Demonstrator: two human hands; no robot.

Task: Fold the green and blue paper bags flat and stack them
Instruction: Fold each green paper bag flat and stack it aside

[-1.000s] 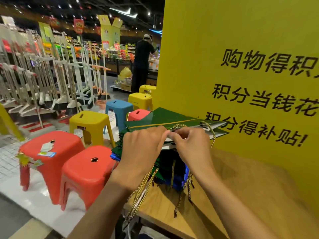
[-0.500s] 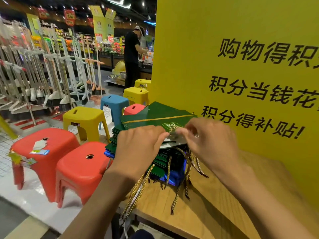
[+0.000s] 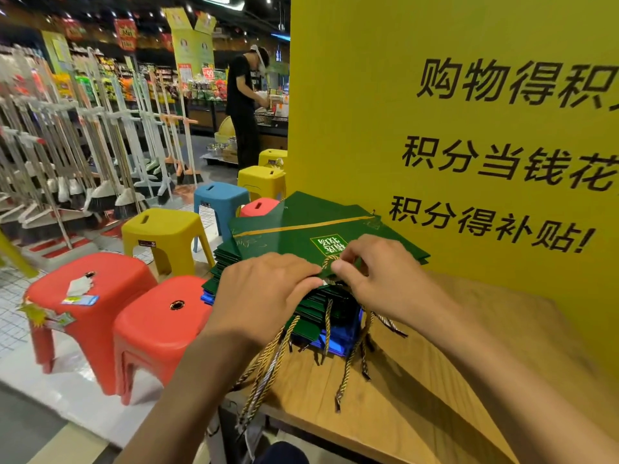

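Bag (image 3: 294,229), flat green paper, twisted gold cord (image 3: 326,261)

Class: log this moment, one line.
stage: flattening top green paper bag | left hand: rests on near edge | right hand: pinches gold cord

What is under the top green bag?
Under the top green bag: more flat green bags, blue bags at the bottom, then the wooden table. Rope handles dangle out. The left hand and right hand cover the front edge, hiding that part.
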